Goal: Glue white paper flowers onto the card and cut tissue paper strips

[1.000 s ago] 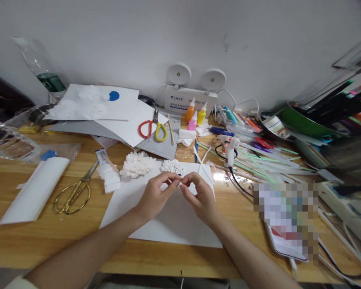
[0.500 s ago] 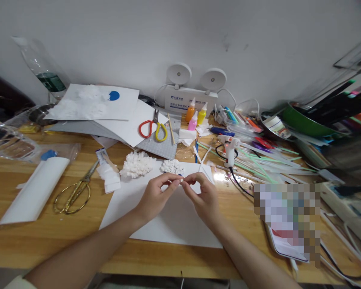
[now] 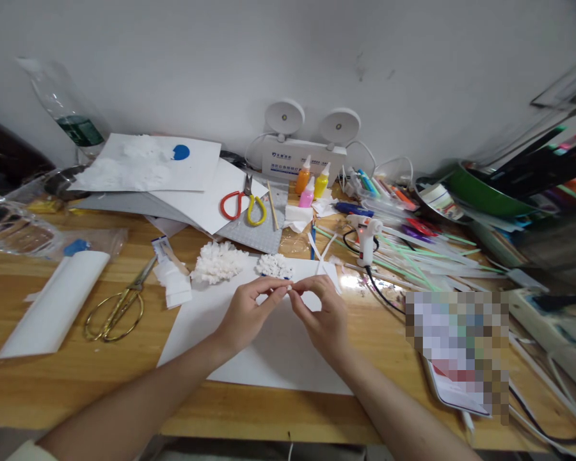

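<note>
Over a white paper sheet (image 3: 269, 365), my left hand (image 3: 249, 314) and my right hand (image 3: 324, 314) meet fingertip to fingertip. Both are closed in a pinch on one tiny white piece (image 3: 289, 287), too small to make out its kind; it may be paper. Just beyond the fingers lies a small cluster of white bits (image 3: 273, 266) with dark blue showing at its edge, partly hidden by my left hand. A larger heap of white curled pieces (image 3: 218, 260) sits left of it, at the sheet's far edge.
Gold-handled scissors (image 3: 118, 310) and rolled white paper (image 3: 57, 304) lie at left. Red-and-yellow-handled scissors (image 3: 244, 205) rest on a grey mat. A glue gun (image 3: 365, 237) stands at right, its cord running toward a phone (image 3: 456, 384). Behind are paint bottles (image 3: 307, 192) and plastic strips (image 3: 413, 256).
Almost nothing differs. Both hands keep the same pinch at the same spot, and the whole view has shifted very slightly.
</note>
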`<state>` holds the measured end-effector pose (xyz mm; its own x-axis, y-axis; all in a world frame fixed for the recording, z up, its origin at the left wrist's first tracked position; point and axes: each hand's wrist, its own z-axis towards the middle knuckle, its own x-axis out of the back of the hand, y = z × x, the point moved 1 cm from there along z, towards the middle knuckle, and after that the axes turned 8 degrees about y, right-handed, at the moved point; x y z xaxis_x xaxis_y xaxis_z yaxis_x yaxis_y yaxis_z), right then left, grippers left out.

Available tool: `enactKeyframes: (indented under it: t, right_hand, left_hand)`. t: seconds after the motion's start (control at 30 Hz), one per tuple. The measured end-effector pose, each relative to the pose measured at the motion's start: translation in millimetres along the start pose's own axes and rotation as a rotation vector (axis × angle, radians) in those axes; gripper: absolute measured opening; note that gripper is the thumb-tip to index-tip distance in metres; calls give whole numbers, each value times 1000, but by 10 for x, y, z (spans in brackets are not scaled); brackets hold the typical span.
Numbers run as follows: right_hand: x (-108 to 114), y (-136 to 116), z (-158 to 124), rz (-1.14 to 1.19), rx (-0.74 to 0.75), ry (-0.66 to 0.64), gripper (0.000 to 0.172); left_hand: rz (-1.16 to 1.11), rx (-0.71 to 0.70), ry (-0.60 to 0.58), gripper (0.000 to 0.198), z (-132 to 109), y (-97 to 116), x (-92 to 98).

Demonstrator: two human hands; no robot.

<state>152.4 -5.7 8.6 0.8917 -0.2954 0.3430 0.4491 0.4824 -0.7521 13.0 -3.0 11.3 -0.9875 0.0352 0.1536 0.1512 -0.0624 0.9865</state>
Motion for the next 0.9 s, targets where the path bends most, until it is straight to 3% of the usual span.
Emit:
enactKeyframes:
  t: [0.4, 0.9]
  right_hand:
    - [28, 26, 10, 124, -92, -136, 4]
    - [32, 24, 27, 77, -116, -106, 4]
  left_hand:
    - [-7, -13, 31, 14, 27, -1, 9]
    - [35, -55, 3, 15, 25, 4, 24]
